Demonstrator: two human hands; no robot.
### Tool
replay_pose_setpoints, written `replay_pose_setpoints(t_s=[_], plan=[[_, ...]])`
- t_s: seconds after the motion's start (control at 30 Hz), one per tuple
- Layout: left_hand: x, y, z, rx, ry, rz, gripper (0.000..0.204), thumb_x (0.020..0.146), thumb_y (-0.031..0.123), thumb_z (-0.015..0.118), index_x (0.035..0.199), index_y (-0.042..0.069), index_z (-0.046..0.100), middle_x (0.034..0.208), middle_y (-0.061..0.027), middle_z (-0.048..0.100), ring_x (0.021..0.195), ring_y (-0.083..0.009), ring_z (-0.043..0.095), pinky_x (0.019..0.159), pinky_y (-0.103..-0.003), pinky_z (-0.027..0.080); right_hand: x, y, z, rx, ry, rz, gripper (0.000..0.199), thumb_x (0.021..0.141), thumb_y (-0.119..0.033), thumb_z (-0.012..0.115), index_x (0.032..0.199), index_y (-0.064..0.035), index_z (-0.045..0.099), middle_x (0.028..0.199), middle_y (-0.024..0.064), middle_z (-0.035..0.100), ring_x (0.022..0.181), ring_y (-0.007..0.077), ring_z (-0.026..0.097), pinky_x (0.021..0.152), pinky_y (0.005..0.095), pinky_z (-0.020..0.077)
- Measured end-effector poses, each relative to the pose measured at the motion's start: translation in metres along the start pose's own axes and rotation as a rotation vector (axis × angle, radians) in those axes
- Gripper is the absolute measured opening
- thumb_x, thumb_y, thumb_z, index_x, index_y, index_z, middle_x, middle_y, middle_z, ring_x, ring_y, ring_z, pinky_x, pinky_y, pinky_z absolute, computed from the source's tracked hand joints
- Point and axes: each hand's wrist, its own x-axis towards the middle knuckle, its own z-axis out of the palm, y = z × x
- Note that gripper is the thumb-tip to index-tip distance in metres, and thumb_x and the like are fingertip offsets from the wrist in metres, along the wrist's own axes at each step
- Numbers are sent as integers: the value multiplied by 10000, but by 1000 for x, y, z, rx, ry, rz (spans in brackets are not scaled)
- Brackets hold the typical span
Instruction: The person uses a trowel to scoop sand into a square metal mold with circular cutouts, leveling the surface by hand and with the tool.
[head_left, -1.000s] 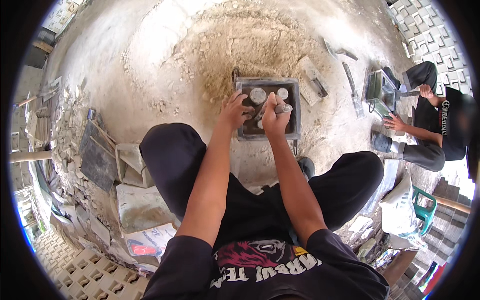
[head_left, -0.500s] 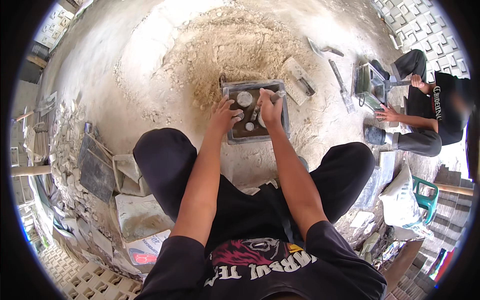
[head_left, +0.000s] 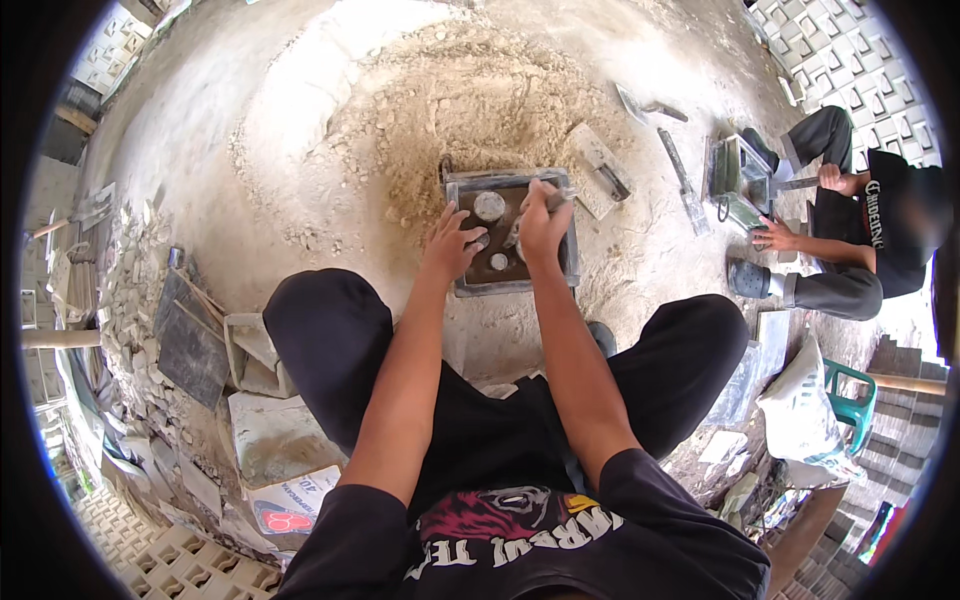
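Grey metal frames the square mould (head_left: 512, 232) on the ground between our knees, at the foot of a pale sand heap (head_left: 450, 100). Our left hand (head_left: 452, 245) lies spread on the dark fill by the mould's near-left part, fingers open and holding nothing. Our right hand (head_left: 543, 222) is closed round a small grey tool or lump; we cannot tell which. Round grey plugs (head_left: 489, 205) stand up out of the fill. We judge we are packing the mix down around them, and the next move calls for even pressure without shifting the frame. The floor (head_left: 300, 90) is dusty concrete. A trowel (head_left: 598, 168) lies just right of the mould, cast blocks (head_left: 255, 350) sit at our left, and another person (head_left: 850, 240) crouches over a second mould (head_left: 742, 175).
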Motion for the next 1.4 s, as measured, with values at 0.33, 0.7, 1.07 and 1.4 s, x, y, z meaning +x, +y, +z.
replay_pose_setpoints(t_s=[0.33, 0.7, 1.07, 1.4], plan=[[4, -7, 7, -131, 66, 89, 326, 845, 194, 714, 1170, 173, 699, 1459, -88, 439, 1466, -309, 205, 1158, -445, 274, 56, 29, -2, -98, -39, -17, 332, 907, -103, 576, 600, -22, 479, 541, -41, 414, 548, 54, 393, 483, 299, 296], [11, -6, 18, -290, 180, 136, 443, 794, 85, 726, 1201, 100, 550, 1421, -110, 461, 1457, -334, 228, 1128, -439, 318, 73, 17, 12, -68, -350, 41, 288, 875, -96, 527, 592, -63, 488, 578, -59, 452, 540, 59, 390, 472, 291, 280], [10, -1, 24, -312, 221, 167, 548, 788, 29, 711, 1281, 64, 472, 1414, -151, 448, 1450, -370, 222, 1147, -444, 290, 84, 29, -11, 4, -331, 115, 334, 928, -82, 509, 595, -81, 488, 569, -42, 471, 518, 59, 419, 462, 269, 306], [11, -1, 26, -228, 230, 166, 414, 782, 55, 734, 1146, 61, 537, 1411, -164, 444, 1440, -382, 238, 1135, -449, 303, 66, 8, -26, -214, -413, 114, 248, 915, -125, 584, 691, -21, 560, 622, -47, 513, 596, 61, 453, 508, 296, 367]])
